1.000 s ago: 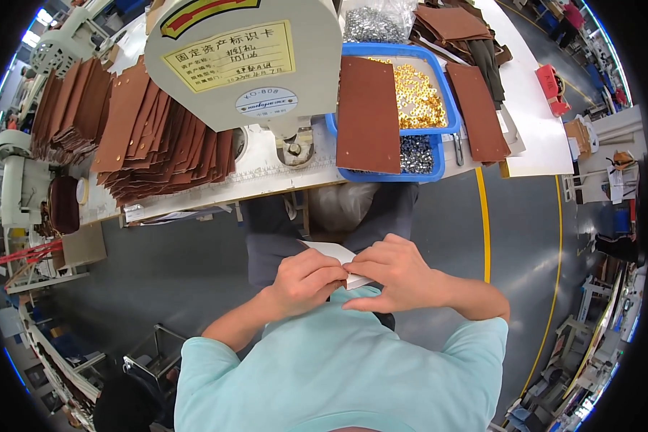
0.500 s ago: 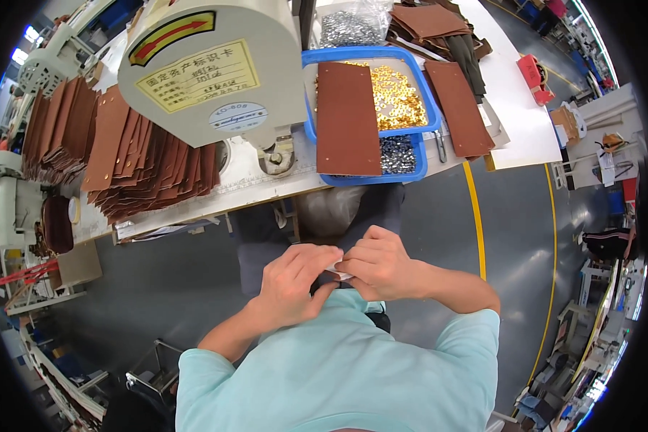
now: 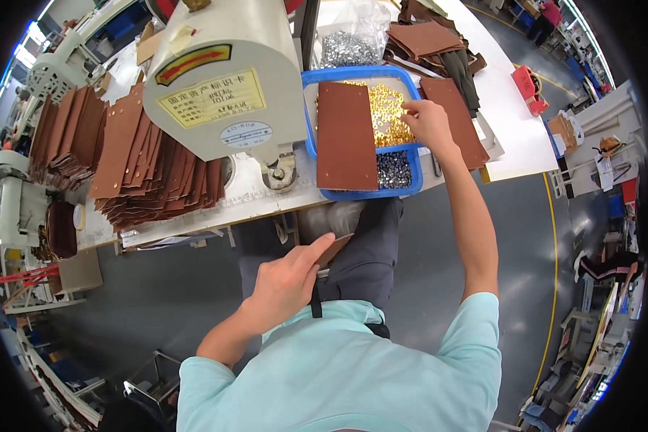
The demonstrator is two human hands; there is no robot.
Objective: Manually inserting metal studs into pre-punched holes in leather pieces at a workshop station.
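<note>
My left hand [image 3: 286, 279] is above my lap, its index finger stretched along a small flat brown piece [image 3: 334, 250] gripped below it; part of that piece is hidden by the fingers. My right hand [image 3: 429, 124] reaches forward to the right side of a blue tray [image 3: 311, 133] of small shiny gold metal fittings [image 3: 389, 115]. Its fingertips are bent together over the fittings; anything between them is too small to make out. Across the tray's left part lies a brown leather strip [image 3: 345, 137]. A smaller blue tray [image 3: 371, 193] of dark metal fittings [image 3: 396, 170] sits in front.
A pale press machine [image 3: 219, 86] stands left of the trays. Stacked brown leather pieces [image 3: 155, 169] lie beyond it at the left. Another brown strip [image 3: 457, 122] lies right of the trays, and a clear bag of silver fittings [image 3: 349, 47] behind them. The table's front edge [image 3: 259, 210] crosses before me.
My hands have parted: the right has moved forward and right to the gold fittings. My left hand stays low with a brown piece now showing; a whitish thing was between both hands before.
</note>
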